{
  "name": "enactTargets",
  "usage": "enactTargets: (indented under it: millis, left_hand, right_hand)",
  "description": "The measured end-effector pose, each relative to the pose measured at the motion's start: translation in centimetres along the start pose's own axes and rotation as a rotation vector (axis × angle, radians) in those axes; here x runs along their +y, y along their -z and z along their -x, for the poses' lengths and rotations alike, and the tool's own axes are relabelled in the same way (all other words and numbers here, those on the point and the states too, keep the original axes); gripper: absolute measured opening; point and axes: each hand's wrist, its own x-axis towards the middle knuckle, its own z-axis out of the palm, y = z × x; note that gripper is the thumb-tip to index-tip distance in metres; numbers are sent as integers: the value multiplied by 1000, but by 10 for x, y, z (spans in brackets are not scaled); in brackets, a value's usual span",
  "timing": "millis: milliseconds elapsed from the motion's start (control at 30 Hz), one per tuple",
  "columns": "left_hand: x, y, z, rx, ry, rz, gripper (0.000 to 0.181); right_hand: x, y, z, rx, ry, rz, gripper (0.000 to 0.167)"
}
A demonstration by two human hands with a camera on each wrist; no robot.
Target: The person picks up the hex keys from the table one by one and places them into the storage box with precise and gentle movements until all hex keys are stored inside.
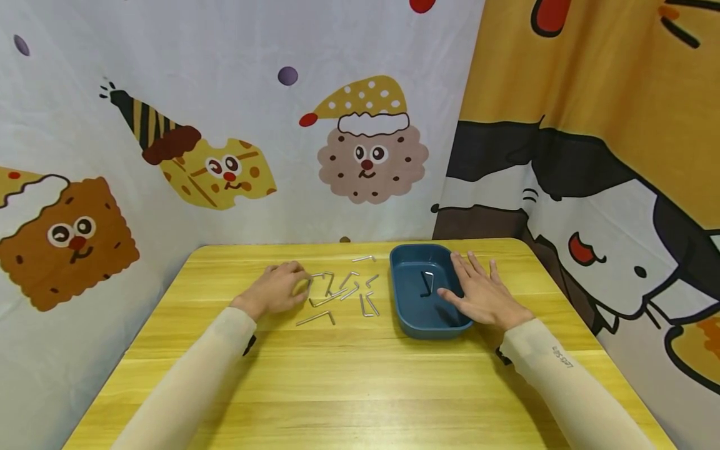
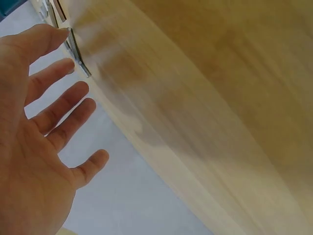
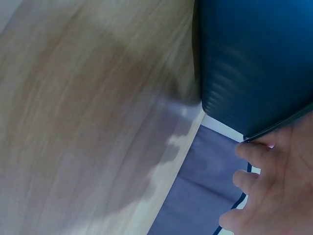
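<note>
Several silver L-shaped hex keys lie scattered on the wooden table. At their left edge is my left hand, fingers bent loosely and spread apart. The left wrist view has the thumb of that hand at a hex key; whether it touches is unclear. To the right of the keys stands a blue tray, with dark-looking hex keys inside. My right hand rests on the tray's right rim with fingers extended; the right wrist view shows its palm beside the tray wall.
The wooden table extends in front of the keys and tray. Behind it hangs a white curtain with cartoon figures, and a yellow patterned curtain hangs at the right.
</note>
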Motion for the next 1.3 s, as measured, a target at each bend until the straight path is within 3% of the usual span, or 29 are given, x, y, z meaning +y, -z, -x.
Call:
enactTargets:
  millis: [600, 967, 1300]
  left_hand:
    - [-4, -1, 12, 20, 17, -28, 48]
    - [1, -7, 9, 27, 56, -45, 56]
    - [3, -10, 6, 36, 29, -106, 50]
  right_hand:
    - [0, 0, -2, 1, 1, 4, 106]
    - [-1, -1, -1, -6, -6, 3, 106]
    - [-2, -1, 0, -1, -11, 2, 103]
